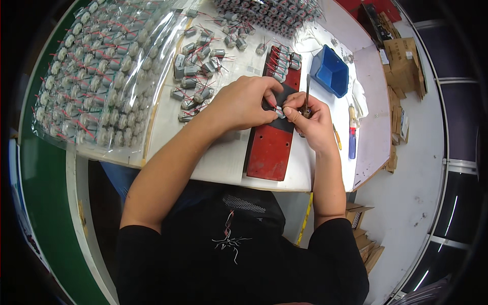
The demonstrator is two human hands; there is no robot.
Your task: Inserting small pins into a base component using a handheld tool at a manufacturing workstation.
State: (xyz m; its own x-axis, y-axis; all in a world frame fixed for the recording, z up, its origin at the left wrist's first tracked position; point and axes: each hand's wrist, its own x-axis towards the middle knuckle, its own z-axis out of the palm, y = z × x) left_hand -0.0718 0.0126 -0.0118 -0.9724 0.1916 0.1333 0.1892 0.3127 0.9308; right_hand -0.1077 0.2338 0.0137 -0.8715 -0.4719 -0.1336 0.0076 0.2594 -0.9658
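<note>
Over the black middle of a red fixture block (pixel 269 152), my two hands meet at a small motor (pixel 280 114) with a whitish end and a bit of red wire. My left hand (pixel 245 104) is closed on it, thumb and fingers at its left side. The thumb and forefinger of my right hand (pixel 314 122) pinch at its right side. A screwdriver (pixel 307 89) with a thin dark shaft also sits in my right hand, pointing away from me. Fingers hide most of the motor. Several motors with red wires (pixel 279 62) stand in a row at the block's far end.
Loose grey motors (pixel 195 76) lie left of the block. Clear plastic trays (pixel 96 81) full of motors cover the table's left, with more motors stacked (pixel 269 15) at the back. A blue bin (pixel 330 71) and a screwdriver with a blue-and-red handle (pixel 352 134) lie right.
</note>
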